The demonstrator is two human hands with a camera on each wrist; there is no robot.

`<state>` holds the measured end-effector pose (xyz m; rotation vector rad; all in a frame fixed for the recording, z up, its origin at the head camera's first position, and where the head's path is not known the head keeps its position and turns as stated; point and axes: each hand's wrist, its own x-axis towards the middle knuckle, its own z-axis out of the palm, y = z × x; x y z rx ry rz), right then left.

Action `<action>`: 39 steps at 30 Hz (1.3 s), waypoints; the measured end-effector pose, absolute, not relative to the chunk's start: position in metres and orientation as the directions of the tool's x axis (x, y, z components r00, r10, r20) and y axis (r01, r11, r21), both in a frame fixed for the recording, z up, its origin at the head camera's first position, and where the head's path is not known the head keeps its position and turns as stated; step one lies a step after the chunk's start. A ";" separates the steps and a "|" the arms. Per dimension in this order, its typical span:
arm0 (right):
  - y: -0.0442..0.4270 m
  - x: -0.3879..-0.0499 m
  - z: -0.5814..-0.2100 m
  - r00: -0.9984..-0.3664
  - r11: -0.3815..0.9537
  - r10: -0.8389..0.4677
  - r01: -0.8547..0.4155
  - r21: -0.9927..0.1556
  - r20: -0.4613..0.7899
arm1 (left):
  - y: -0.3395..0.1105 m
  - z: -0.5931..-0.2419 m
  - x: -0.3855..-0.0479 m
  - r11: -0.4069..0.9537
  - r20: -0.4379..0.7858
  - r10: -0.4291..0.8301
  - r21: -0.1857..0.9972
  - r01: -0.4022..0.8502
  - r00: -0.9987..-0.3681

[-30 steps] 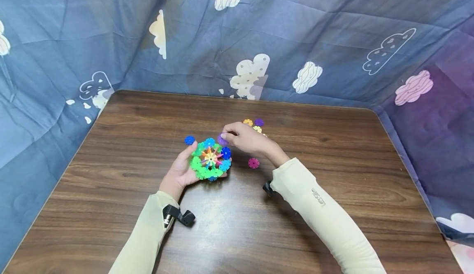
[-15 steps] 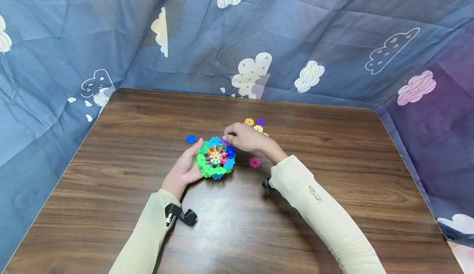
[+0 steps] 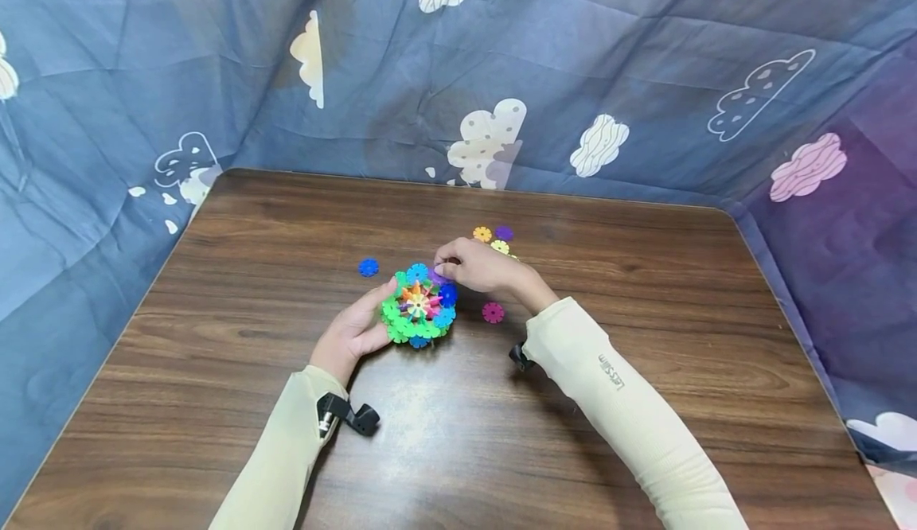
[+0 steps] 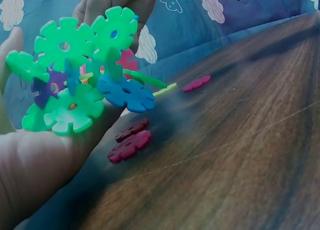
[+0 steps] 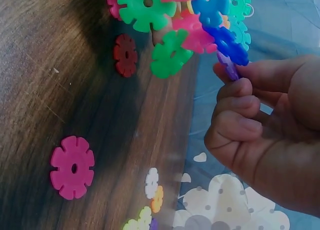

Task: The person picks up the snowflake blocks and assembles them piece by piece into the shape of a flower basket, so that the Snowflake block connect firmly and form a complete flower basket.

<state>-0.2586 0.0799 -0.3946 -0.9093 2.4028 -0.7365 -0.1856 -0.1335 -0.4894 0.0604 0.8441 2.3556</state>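
Note:
A round cluster of interlocking snowflake discs [image 3: 405, 329], mostly green and blue outside with orange and pink inside, is held off the table by my left hand [image 3: 349, 335]. Its thumb lies along the cluster's left side; some of its fingers are hidden behind. My right hand [image 3: 481, 266] pinches a purple snowflake disc [image 5: 230, 67] between thumb and fingers at the cluster's upper right. In the right wrist view this disc meets the edge of a dark blue disc [image 5: 229, 46] on the cluster; how deep the slots engage cannot be told.
On the brown wooden table [image 3: 573, 275] lie a loose blue disc [image 3: 368, 266] left of the cluster and a pink one [image 3: 493, 312] to its right. Orange [image 3: 481, 233], purple [image 3: 504, 232] and yellow [image 3: 500, 247] discs lie beyond my right hand. A cloud-print cloth [image 3: 372, 76] hangs behind.
My left hand has brought the cluster slightly to the right. The purple disc, formerly near its rim, now meets it. Over the last half second both hands have barely moved.

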 end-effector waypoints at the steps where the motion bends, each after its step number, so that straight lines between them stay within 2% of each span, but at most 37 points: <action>1: 0.080 -0.259 -0.394 -0.666 0.634 -0.709 -0.457 -0.624 -0.232 | -0.133 -0.489 -0.186 -0.599 -0.166 0.578 0.579 -0.553 -0.799; 8: 0.083 -0.264 -0.393 -0.661 0.631 -0.713 -0.459 -0.626 -0.234 | -0.130 -0.489 -0.188 -0.581 -0.234 0.575 0.558 -0.592 -0.784; 17: 0.085 -0.266 -0.396 -0.637 0.616 -0.734 -0.478 -0.626 -0.235 | -0.129 -0.487 -0.190 -0.588 -0.241 0.563 0.556 -0.588 -0.791; 29: 0.085 -0.268 -0.399 -0.673 0.628 -0.707 -0.456 -0.631 -0.218 | -0.126 -0.487 -0.192 -0.580 -0.248 0.564 0.560 -0.592 -0.788; 39: 0.083 -0.268 -0.402 -0.671 0.626 -0.709 -0.458 -0.631 -0.216 | -0.125 -0.486 -0.195 -0.578 -0.223 0.586 0.560 -0.594 -0.779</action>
